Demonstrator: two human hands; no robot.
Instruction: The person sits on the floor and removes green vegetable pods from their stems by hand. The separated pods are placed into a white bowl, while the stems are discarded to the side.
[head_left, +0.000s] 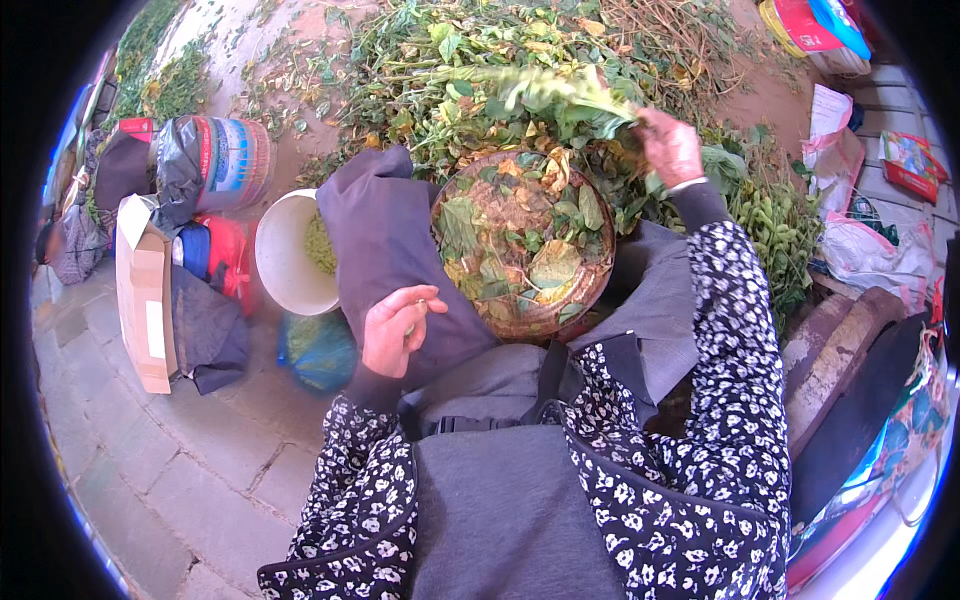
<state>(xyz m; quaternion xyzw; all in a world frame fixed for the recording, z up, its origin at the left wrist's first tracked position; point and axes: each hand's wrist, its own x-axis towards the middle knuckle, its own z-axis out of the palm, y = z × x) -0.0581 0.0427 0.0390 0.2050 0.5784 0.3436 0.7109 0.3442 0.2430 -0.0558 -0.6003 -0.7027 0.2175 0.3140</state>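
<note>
My right hand (670, 148) is raised at the upper right, closed around a bean plant (566, 94) whose leafy, podded end points left and is blurred by motion. Above my left thigh, my left hand (394, 334) is half curled, palm turned inward. Something small and pale shows at its fingertips, too little to identify. Between my knees stands a round container (517, 328) topped with green and yellowed leaves. Left of my knee, a white bucket (289, 259) leans toward me, with shelled green beans (321, 246) inside. Its right side is hidden by my trouser leg.
A heap of cut bean plants (465, 45) spreads ahead. More podded plants (772, 225) lie by my right knee. At left are a labelled plastic tub (236, 161), a cardboard box (142, 300) and a blue bag (319, 352). A worn wooden piece (847, 360) sits at right.
</note>
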